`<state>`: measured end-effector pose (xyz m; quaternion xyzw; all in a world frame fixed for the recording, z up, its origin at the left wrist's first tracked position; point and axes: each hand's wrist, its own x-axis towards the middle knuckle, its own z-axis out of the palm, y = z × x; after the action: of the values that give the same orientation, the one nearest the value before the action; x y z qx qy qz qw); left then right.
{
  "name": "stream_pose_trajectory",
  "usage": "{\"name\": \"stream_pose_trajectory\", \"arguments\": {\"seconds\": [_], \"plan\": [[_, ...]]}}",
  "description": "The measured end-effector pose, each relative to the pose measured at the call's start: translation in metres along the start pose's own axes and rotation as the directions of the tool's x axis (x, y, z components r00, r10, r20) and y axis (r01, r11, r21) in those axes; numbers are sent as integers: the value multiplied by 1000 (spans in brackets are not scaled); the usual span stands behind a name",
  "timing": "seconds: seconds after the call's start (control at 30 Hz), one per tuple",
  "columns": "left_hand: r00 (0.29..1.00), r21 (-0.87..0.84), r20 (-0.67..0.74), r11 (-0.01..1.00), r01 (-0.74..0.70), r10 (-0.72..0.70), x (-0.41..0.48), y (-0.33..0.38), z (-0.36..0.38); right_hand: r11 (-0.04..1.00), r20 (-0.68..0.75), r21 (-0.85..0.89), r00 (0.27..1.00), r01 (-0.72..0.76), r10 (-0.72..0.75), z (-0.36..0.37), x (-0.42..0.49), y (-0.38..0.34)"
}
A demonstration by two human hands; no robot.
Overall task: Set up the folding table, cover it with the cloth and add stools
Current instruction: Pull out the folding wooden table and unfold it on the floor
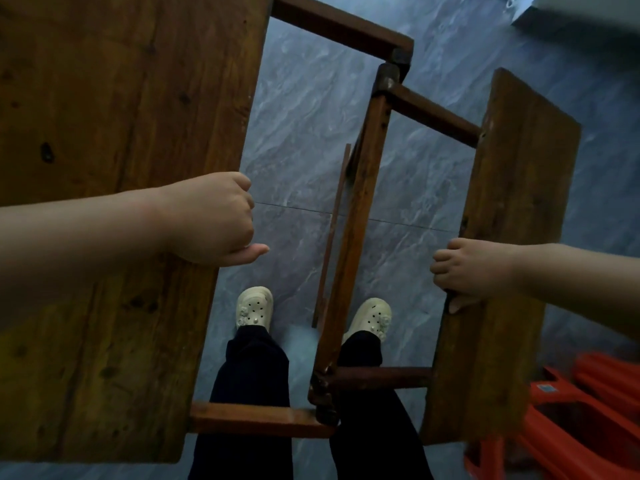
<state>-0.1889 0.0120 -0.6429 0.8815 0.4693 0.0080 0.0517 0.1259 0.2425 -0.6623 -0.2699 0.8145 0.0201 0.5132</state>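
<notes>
- folding table (356, 209) half unfolded, seen from straight above, person standing inside the gap between its two boards
- wide leaf (104, 375) fills the left side, dark knotty wood, its long edge running toward the person
- narrow leaf (519, 168) on the right, well apart from the wide one, tilted, same wood
- long rail (349, 265) runs between the leaves, nearer the narrow one, with short crossbars joining it to the narrow leaf at the far and near ends
- two more crossbars come off the wide leaf, at the far end (339, 27) and the near end (259, 419), both ending close to the rail's ends
- thin slat (334, 220) just left of the rail, roughly parallel to it
- left hand (211, 220) grips the inner edge of the wide leaf, fingers curled tight over it, thumb sticking out past the edge
- right hand (471, 271) grips the inner edge of the narrow leaf, fingers wrapped over the edge, thumb pressed on the wood
- red stools (581, 420) bottom right on the floor, just beside the narrow leaf's near corner; cannot tell how many, or if stacked
- floor (304, 116) blue-grey marbled tile
- cream clogs (254, 306) and dark trousers (252, 393) below, one foot each side of the rail
- pale blurred object (581, 19) top right, cannot tell what
</notes>
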Motion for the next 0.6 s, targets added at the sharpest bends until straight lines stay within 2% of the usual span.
{"name": "stream_pose_trajectory", "arguments": {"seconds": [0.13, 0.3, 0.37, 0.4, 0.5, 0.6], "plan": [[1000, 1, 3, 1000, 1, -1, 17, 5, -3, 999, -194, 36, 981, 0, 7, 14, -31, -6], [999, 13, 51, 1000, -10, 9, 35, 12, -7, 1000, -260, 11, 965, -29, 31, 24, -49, -14], [998, 22, 62, 1000, -21, 20, 42, 15, -9, 992, -284, 81, 952, -94, 114, 26, -55, -18], [997, 19, 81, 1000, -17, 15, 43, 16, -11, 982, -326, 137, 929, -133, 172, 28, -59, -21], [988, -7, 152, 1000, 8, -6, 54, 22, -16, 966, -548, 181, 797, -184, 254, 33, -62, -23], [970, -33, 245, 999, -1, 9, 81, 40, -20, 978, -608, 102, 766, -184, 208, 19, -50, -24]]}}
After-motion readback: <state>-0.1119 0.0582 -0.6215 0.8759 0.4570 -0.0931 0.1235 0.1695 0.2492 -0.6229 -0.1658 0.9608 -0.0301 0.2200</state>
